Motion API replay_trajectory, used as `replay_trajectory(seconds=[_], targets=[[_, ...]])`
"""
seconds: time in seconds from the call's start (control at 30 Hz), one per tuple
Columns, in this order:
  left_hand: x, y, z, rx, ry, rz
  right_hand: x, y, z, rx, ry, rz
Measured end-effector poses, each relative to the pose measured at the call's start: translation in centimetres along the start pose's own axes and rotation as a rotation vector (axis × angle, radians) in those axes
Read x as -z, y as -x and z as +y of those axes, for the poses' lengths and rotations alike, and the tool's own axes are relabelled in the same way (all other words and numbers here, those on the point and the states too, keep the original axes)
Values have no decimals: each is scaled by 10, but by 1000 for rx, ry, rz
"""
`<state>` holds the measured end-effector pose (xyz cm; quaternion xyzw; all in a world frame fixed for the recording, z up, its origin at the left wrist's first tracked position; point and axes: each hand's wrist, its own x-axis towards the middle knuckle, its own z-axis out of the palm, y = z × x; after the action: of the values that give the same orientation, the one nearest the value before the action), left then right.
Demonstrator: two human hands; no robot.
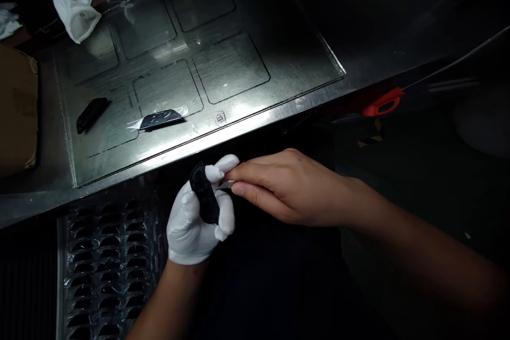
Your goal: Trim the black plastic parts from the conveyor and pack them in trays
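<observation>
My left hand (199, 218), in a white glove, is closed around a small black curved part (204, 194), held upright below the table's front edge. My bare right hand (287, 186) pinches a thin silvery blade or film tab (225, 185) right against that part; I cannot make out which it is. On the metal table lie another black part on clear film (161, 118) and a dark oblong piece (91, 114).
A glass plate with square outlines (279, 26) covers the steel table. A white glove (74, 2) lies at the back left, a cardboard box (16, 111) at the left edge. A tray of several black parts (103, 271) sits below left. A red-handled tool (382, 102) lies right.
</observation>
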<state>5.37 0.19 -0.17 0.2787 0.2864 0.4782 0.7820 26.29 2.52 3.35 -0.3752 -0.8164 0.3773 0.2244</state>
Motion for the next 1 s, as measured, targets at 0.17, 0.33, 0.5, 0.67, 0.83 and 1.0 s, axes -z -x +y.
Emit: replay_trajectory(seconds=[0.17,0.33,0.5,0.67,0.83,1.0], targets=[[-3,-2,2,-23,-56,-49,-1,-1,-4,-46,34,31],[-4,1,2,2,-84,-25,-2,2,-4,-42,92,21],[-3,2,2,29,-90,-34,-1,4,-1,-1,112,4],[-2,3,-1,30,-87,-68,1,5,2,1,110,-26],[-2,6,-5,35,-80,-64,3,8,6,12,98,-50],[0,5,-5,109,-23,18,-2,11,4,5,47,-118]])
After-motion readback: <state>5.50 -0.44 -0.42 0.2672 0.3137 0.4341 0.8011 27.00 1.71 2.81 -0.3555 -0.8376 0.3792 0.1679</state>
